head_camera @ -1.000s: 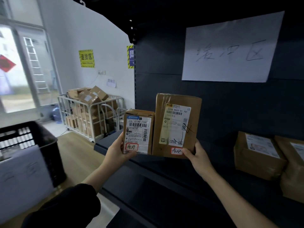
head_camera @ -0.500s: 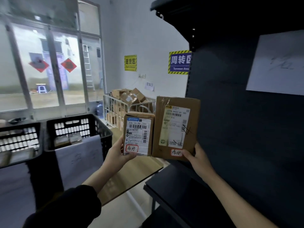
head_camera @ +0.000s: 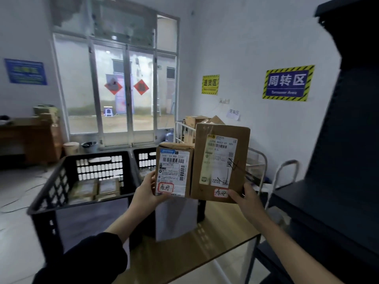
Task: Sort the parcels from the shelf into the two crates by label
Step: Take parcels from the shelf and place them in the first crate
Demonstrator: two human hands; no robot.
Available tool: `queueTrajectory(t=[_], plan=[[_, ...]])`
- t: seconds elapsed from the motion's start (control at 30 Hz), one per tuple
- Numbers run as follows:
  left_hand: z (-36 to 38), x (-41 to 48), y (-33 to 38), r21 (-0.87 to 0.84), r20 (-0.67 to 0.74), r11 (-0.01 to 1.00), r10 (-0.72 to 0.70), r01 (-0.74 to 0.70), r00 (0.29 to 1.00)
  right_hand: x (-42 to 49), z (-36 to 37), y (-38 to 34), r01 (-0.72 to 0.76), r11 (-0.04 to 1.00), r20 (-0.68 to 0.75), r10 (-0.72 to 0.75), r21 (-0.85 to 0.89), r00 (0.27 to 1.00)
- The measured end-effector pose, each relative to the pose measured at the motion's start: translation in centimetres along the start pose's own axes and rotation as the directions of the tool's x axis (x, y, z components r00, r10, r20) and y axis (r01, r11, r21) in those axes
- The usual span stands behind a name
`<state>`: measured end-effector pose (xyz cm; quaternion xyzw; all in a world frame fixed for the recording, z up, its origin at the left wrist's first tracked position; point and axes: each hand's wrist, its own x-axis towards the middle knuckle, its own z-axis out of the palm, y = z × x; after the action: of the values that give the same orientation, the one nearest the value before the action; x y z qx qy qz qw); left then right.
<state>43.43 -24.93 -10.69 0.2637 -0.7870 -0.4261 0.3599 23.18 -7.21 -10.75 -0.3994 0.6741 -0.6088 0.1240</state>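
At frame centre, the left hand grips a small parcel; the right hand grips a larger parcel, above black crates.

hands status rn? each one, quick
Left hand: closed on the smaller parcel, gripping its lower left corner.
Right hand: closed on the larger parcel, gripping its lower right corner.

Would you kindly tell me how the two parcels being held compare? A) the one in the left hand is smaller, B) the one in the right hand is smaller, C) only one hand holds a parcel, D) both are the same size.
A: the parcel in the left hand, the smaller parcel, is shorter and narrower than the larger parcel in the right hand.
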Motion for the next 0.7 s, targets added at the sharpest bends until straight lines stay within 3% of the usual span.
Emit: queueTrajectory(t=[0.33,0.57,0.7], plan=[[-12.6,-1.2,-6.4,0.063,-0.206,0.990,-0.114,0.129,0.972,4.2,14.8,-1.4,0.021,0.998,0.247,-0.035,0.059,0.968],[-17.7,-2.0,-9.0,0.097,-0.312,0.974,-0.165,0.204,0.936,6.2,22.1,-1.8,0.042,0.994,0.366,-0.078,0.105,0.927],[-19.6,-1.1,-9.9,0.116,-0.370,0.971,-0.154,0.210,0.916,8.1,25.6,-2.0,0.084,0.993,0.359,-0.110,0.089,0.927]])
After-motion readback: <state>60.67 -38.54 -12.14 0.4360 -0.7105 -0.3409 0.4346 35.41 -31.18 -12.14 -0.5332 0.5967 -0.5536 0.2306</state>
